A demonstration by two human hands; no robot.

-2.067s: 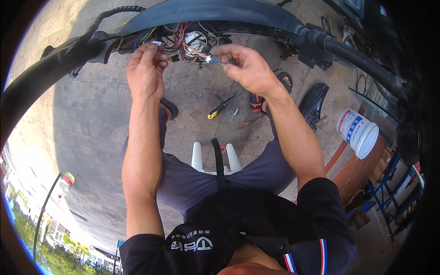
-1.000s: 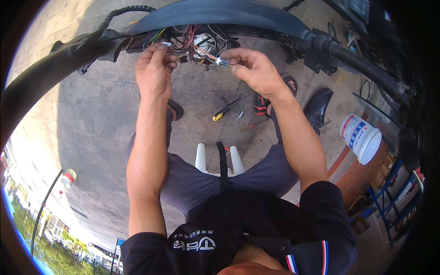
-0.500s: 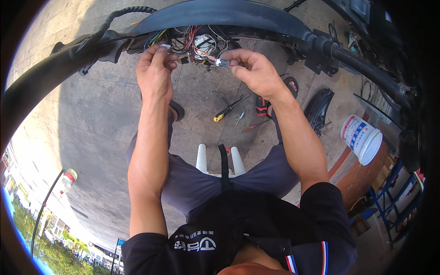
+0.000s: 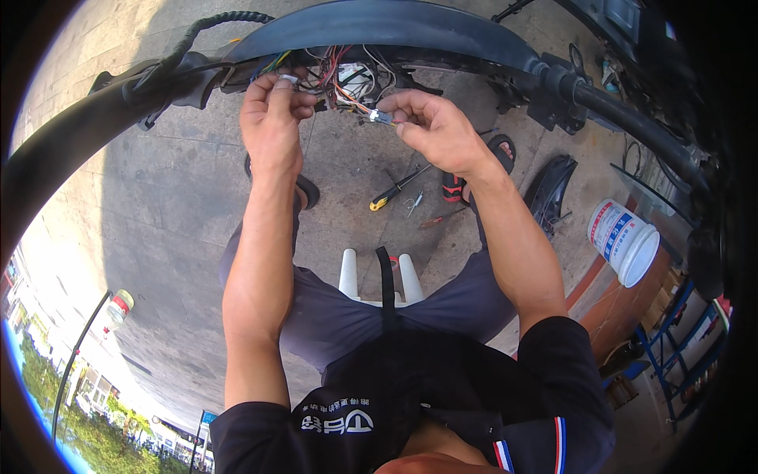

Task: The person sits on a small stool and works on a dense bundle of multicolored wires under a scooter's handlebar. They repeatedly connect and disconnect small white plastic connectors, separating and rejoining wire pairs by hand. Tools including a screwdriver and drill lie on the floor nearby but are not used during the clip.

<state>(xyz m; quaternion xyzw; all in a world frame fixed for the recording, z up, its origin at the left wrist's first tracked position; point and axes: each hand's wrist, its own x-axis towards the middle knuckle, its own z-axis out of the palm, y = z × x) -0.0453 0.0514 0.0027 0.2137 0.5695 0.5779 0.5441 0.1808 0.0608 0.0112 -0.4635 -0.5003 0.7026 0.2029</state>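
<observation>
A tangle of coloured wires (image 4: pixel 328 69) hangs under a dark curved vehicle body panel (image 4: pixel 379 24). My left hand (image 4: pixel 274 110) pinches a small white connector (image 4: pixel 289 79) at the left side of the tangle. On the other side, my right hand (image 4: pixel 430 126) grips a dark and white wire connector (image 4: pixel 382 118) between thumb and fingers. Orange and white wires run from that connector up into the bundle. Between my hands a white plug-like bundle (image 4: pixel 355 80) sits among the wires.
On the paved ground lie a yellow-and-black screwdriver (image 4: pixel 384 197), a small metal piece (image 4: pixel 414 202) and a red-handled tool (image 4: pixel 439 220). A black curved part (image 4: pixel 550 186) and a white bucket (image 4: pixel 625 241) are to the right. Handlebar-like tubes curve along both sides.
My right hand and its connector have dropped slightly and shifted a little left. My left hand has moved slightly right, still pinching the white connector.
</observation>
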